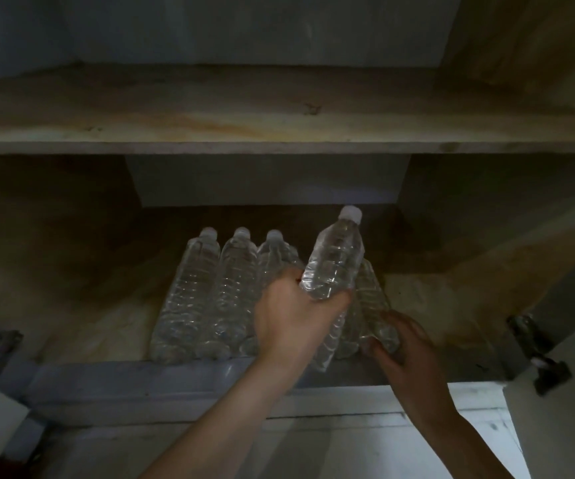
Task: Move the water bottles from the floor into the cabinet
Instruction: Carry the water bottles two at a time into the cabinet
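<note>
— Our bare left hand (293,312) is curled tight round the bottom of a clear plastic water bottle with a white cap (336,257). See how we hold it up, tipped, over the others?

— Yes! And our right hand (401,344) grips the end of another clear bottle (372,305) lying in the row of clear bottles (206,299) on the wooden cabinet's lower shelf (452,299).
</note>
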`<state>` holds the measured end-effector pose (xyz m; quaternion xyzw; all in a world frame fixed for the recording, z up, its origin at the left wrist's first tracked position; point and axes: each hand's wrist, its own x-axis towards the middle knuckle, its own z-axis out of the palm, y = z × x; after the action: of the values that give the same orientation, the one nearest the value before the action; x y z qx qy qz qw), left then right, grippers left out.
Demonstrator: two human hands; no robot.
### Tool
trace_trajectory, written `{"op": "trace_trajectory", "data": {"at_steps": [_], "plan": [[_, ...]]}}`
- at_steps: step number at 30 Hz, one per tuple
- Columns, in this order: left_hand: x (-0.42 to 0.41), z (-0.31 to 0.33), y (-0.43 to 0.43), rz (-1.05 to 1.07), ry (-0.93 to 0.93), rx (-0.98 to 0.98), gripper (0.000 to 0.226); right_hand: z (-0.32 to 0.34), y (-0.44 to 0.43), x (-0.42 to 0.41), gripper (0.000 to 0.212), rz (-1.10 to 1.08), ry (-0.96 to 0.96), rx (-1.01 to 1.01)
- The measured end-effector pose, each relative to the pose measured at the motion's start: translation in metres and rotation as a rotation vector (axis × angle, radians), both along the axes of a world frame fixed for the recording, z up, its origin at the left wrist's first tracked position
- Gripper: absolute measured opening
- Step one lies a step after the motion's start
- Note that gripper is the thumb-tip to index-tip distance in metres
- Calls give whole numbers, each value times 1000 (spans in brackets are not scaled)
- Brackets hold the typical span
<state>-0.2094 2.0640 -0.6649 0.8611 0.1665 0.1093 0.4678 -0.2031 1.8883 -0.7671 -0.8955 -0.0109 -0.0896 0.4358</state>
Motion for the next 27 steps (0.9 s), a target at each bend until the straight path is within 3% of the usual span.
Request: {"op": "trace_trajectory", "data": {"at_steps": [13,20,27], "plan": [[35,-40,-30,57,-135,316,48,-15,-3,6,51,-33,22,46],[37,-42,-32,47,-159,406,49,-17,-1,7,52,-49,10,29],[35,-35,-29,16,-135,371,51,-17,-2,5,51,-15,-33,4]]}}
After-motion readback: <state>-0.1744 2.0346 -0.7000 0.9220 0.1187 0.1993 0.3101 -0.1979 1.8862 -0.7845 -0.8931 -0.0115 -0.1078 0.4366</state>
